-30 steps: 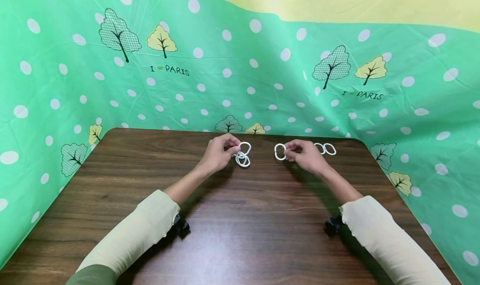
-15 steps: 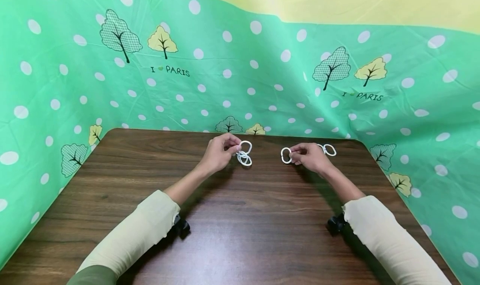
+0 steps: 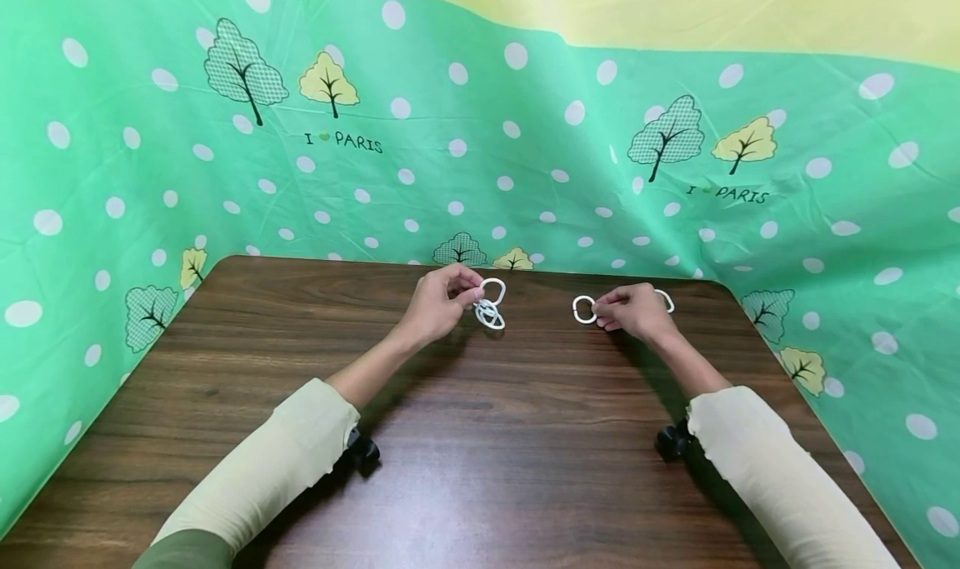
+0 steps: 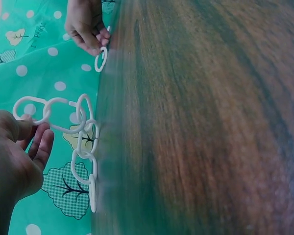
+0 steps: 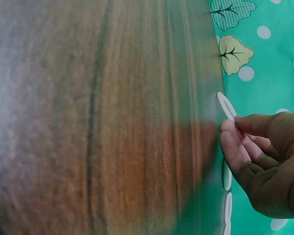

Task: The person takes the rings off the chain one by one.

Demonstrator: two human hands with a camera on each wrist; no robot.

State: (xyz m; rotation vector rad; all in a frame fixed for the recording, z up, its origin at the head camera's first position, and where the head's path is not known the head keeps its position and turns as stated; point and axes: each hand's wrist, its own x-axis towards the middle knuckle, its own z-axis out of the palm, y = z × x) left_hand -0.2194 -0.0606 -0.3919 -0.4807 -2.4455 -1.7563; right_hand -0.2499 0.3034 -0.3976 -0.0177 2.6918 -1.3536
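Near the far side of the table, my left hand pinches the end link of a chain of several white plastic links. The rest of the chain hangs and bunches below the fingers; whether its lowest link touches the table I cannot tell. To the right, my right hand pinches one separate white link between thumb and fingertips, low at the tabletop. Behind that hand lie loose white links, mostly covered in the head view, where one link peeks out.
The brown wood-grain table reaches to a green polka-dot cloth hung behind and at both sides. A dark wrist mount sits under the left sleeve, another mount under the right.
My right hand has shifted right with its link, widening the gap to the chain and covering more of the loose links. The left hand stays nearly still, holding the chain.
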